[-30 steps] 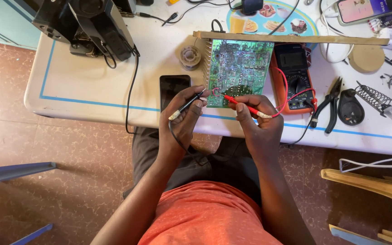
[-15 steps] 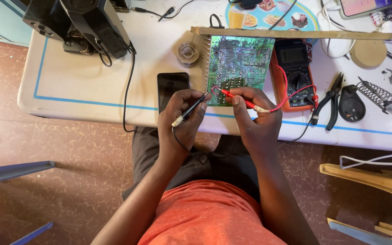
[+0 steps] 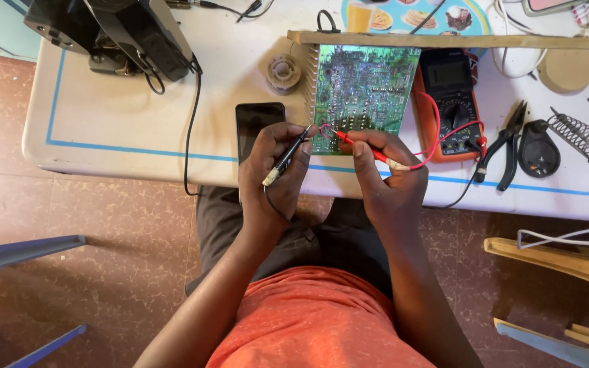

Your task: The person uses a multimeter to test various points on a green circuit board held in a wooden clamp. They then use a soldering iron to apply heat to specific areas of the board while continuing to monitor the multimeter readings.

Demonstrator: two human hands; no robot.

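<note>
A green circuit board (image 3: 366,92) lies solder side up on the white table (image 3: 124,129), propped against a wooden strip (image 3: 444,39). My left hand (image 3: 274,170) grips a black test probe (image 3: 292,151) whose tip touches the board's near left corner. A red test probe (image 3: 363,146) is pinched in my right hand (image 3: 386,174), its tip on the board close to the black one. Red and black leads run to an orange-cased multimeter (image 3: 448,102) right of the board.
A dark phone (image 3: 257,123) lies left of the board, a solder spool (image 3: 283,71) behind it. Black equipment (image 3: 114,31) sits far left. Pliers (image 3: 506,146), a black holder (image 3: 538,150) and a soldering iron stand (image 3: 581,136) lie right. A blue chair (image 3: 8,286) and wooden chair (image 3: 567,293) flank me.
Both probe tips have moved slightly up onto the board's near left corner and closer together. The view has shifted a little.
</note>
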